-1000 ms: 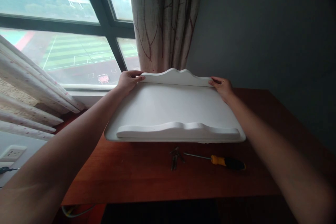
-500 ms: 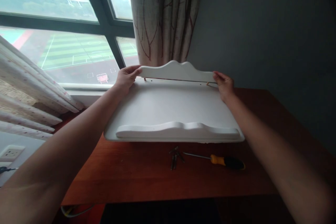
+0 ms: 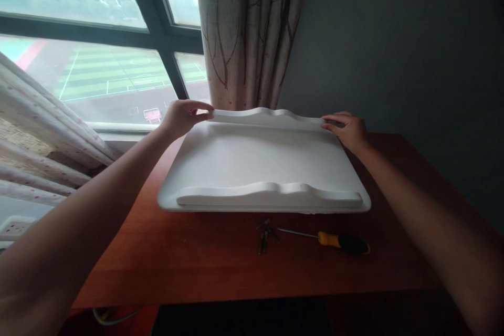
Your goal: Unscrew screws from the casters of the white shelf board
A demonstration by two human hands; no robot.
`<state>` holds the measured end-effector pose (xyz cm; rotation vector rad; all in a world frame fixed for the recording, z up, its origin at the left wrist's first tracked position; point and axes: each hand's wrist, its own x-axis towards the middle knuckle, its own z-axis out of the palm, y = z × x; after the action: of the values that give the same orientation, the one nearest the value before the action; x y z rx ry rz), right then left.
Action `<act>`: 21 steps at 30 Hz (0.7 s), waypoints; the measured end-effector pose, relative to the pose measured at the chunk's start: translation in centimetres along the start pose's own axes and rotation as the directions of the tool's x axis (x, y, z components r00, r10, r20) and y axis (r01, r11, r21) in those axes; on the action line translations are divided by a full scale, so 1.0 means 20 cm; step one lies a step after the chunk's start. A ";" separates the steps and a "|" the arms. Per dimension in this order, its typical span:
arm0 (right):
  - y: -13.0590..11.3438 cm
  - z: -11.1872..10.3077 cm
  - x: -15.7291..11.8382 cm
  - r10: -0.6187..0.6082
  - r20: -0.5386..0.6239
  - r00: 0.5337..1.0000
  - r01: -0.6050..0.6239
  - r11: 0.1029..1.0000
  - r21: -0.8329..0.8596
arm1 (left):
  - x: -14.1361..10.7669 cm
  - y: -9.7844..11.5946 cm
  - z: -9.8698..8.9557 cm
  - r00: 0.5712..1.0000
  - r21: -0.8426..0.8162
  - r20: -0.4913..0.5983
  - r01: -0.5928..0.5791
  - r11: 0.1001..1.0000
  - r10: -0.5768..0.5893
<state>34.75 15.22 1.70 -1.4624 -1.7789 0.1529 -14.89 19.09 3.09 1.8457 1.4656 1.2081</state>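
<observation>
A white wavy-edged board [image 3: 268, 118] stands along the far edge of a white panel [image 3: 260, 155] with rounded corners. At its left end, my left hand [image 3: 185, 117] pinches it between thumb and fingers. My right hand [image 3: 346, 128] grips the opposite end the same way. The board's lower edge appears to meet the panel; the pegs under it are hidden. A matching wavy board [image 3: 271, 195] sits along the panel's near edge, with no hand on it.
The panel lies on a reddish-brown wooden table [image 3: 197, 268]. In front of it are several metal screws [image 3: 264, 239] and a screwdriver [image 3: 340, 242] with a yellow and black handle. Behind the table hangs a curtain [image 3: 240, 37] beside a window. A wall socket [image 3: 16, 228] is at left.
Both hands have lowered the far board onto the panel. The pegs and holes that showed in the gap beneath it are now covered.
</observation>
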 end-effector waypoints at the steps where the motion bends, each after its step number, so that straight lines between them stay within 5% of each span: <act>1: 0.00 0.00 -0.02 -0.044 0.017 0.999 0.044 0.997 -0.057 | -0.01 -0.01 -0.01 0.999 0.066 0.022 -0.048 0.997 0.047; 6: 0.00 0.01 -0.08 -0.180 0.107 0.978 0.198 0.962 -0.188 | -0.09 -0.03 -0.03 0.970 0.286 0.063 -0.243 0.927 0.235; 21: 0.05 0.03 -0.14 -0.479 0.144 0.866 0.497 0.793 -0.353 | -0.17 -0.01 -0.02 0.868 0.448 0.184 -0.492 0.746 0.462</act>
<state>35.06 13.34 -0.71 -1.1945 -2.2572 -0.4562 -15.44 15.84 1.97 2.7093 1.3866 1.0339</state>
